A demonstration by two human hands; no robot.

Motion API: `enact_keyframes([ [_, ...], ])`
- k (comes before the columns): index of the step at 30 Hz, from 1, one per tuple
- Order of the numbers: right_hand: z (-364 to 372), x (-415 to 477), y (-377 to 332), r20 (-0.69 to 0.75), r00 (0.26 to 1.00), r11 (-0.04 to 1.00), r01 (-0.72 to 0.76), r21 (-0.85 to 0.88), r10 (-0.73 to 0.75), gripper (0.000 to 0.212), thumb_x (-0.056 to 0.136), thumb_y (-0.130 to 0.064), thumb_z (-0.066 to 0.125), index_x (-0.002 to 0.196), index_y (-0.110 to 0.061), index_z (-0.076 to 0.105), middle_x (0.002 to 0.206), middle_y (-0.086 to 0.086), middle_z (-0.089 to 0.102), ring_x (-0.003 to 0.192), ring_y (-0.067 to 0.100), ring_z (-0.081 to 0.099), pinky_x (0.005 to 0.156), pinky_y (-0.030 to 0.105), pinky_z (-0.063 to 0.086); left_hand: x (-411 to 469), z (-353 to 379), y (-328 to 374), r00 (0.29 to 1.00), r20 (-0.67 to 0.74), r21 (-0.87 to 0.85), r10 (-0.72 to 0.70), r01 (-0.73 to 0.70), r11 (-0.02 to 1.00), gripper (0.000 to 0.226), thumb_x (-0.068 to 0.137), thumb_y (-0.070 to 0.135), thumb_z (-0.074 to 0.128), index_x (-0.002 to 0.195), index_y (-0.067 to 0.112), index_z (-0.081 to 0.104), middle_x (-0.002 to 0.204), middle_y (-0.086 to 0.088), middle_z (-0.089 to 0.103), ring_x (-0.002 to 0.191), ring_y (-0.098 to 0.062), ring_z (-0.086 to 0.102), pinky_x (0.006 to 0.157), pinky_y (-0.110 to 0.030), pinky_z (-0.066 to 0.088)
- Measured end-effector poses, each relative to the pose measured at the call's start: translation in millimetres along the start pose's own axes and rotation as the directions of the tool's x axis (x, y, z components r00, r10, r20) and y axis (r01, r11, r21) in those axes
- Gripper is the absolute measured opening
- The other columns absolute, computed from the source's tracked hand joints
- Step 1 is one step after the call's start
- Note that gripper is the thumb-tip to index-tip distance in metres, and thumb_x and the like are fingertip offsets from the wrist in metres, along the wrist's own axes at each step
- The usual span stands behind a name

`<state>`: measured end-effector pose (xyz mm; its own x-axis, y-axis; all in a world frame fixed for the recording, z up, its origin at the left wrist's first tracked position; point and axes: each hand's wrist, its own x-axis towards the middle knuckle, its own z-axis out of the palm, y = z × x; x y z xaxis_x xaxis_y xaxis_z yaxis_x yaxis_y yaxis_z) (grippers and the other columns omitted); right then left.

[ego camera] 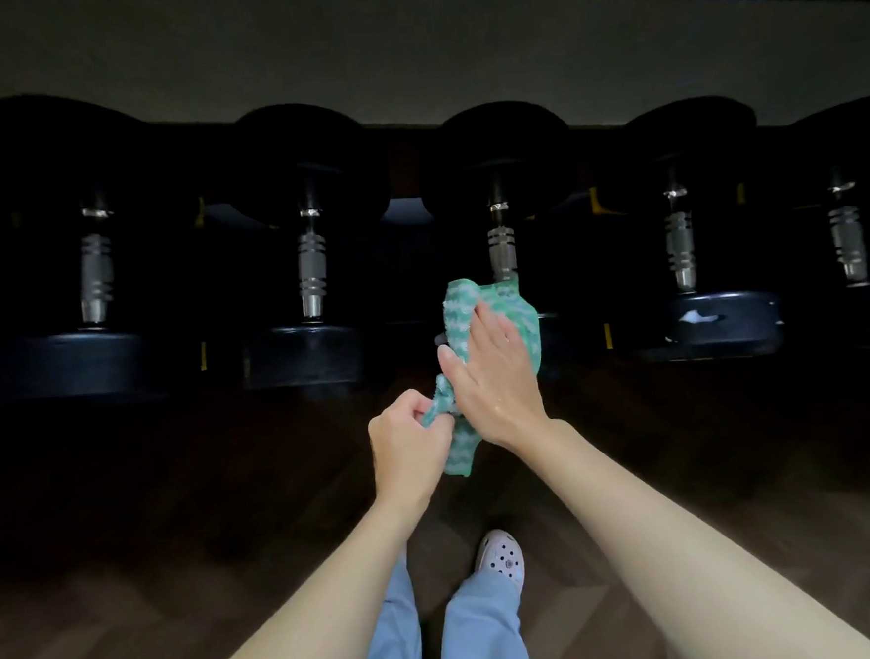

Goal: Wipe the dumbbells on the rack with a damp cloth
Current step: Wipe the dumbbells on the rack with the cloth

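Our right hand [495,376] lies flat, fingers straight, pressing the cloth [517,313] onto the near end of the middle dumbbell [502,250]; our left hand [410,444] pinches its trailing corner, probably to hold it taut for wiping.

Fluffy green-and-white cloth [504,319]; ribbed shiny metal dumbbell handles [312,266]; matt black heads [303,351]; wood-grain floor [133,607].

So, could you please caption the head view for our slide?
Wiping down: right hand presses a green cloth on the middle dumbbell; left hand pinches the cloth's trailing end.
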<state>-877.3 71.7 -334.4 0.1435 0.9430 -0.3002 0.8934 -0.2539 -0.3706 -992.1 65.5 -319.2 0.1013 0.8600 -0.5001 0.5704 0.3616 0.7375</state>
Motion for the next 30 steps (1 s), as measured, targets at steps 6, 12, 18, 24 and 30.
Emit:
enact_keyframes([
  [6, -4.1, 46.3, -36.3, 0.357, 0.930, 0.987, 0.132, -0.093, -0.091, 0.051, 0.100, -0.031, 0.021, 0.132, -0.002, 0.048, 0.141, 0.013, 0.046, 0.134, 0.021, 0.035, 0.112, 0.029, 0.014, 4.9, -18.6, -3.4, 0.990, -0.089, -0.119, -0.114, 0.103, 0.988, 0.014, 0.080, 0.001, 0.061, 0.070, 0.010, 0.056, 0.064, 0.002, 0.057, 0.057, -0.005, 0.053, 0.045, -0.006, 0.040],
  [12, -1.5, 68.5, -46.7, 0.606, 0.788, 0.906, 0.330, -0.267, -0.109, 0.037, 0.097, -0.018, 0.030, 0.116, -0.007, 0.060, 0.126, 0.013, 0.057, 0.115, 0.032, 0.053, 0.084, 0.033, 0.034, 10.6, -25.1, -12.9, 0.989, -0.078, -0.079, -0.124, 0.118, 0.990, 0.009, 0.079, 0.004, 0.063, 0.078, 0.012, 0.059, 0.071, -0.001, 0.062, 0.067, -0.012, 0.059, 0.060, -0.026, 0.049],
  [18, -17.5, 55.9, -46.4, 0.678, 0.708, 0.818, 0.500, -0.284, -0.198, 0.033, 0.096, -0.015, 0.031, 0.102, -0.004, 0.062, 0.118, 0.016, 0.059, 0.104, 0.032, 0.056, 0.078, 0.033, 0.035, 1.1, -21.6, -9.7, 0.992, -0.065, -0.059, -0.111, 0.107, 0.992, 0.011, 0.075, 0.002, 0.063, 0.070, 0.010, 0.057, 0.067, -0.005, 0.060, 0.065, -0.017, 0.058, 0.059, -0.035, 0.049],
  [24, -24.6, 22.0, -39.7, 0.649, 0.740, 0.864, 0.434, -0.256, -0.180, 0.037, 0.092, -0.018, 0.031, 0.057, -0.015, 0.041, 0.073, 0.002, 0.050, 0.077, 0.022, 0.051, 0.070, 0.032, 0.033, -22.8, -23.6, -6.5, 0.998, 0.024, 0.028, 0.056, -0.057, 0.998, 0.036, 0.068, -0.008, 0.059, 0.052, 0.015, 0.036, 0.048, 0.003, 0.037, 0.047, -0.013, 0.033, 0.048, -0.030, 0.027],
  [30, -58.0, -8.8, 8.2, 0.615, 0.768, 0.966, -0.256, 0.043, 0.176, 0.026, 0.084, -0.015, 0.032, 0.059, -0.016, 0.036, 0.071, 0.002, 0.046, 0.067, 0.019, 0.042, 0.060, 0.030, 0.030, -28.7, -20.1, 10.5, 0.992, 0.064, 0.099, 0.113, -0.119, 0.988, 0.032, 0.070, -0.006, 0.055, 0.052, 0.016, 0.041, 0.050, -0.001, 0.042, 0.050, -0.017, 0.037, 0.050, -0.033, 0.030],
])
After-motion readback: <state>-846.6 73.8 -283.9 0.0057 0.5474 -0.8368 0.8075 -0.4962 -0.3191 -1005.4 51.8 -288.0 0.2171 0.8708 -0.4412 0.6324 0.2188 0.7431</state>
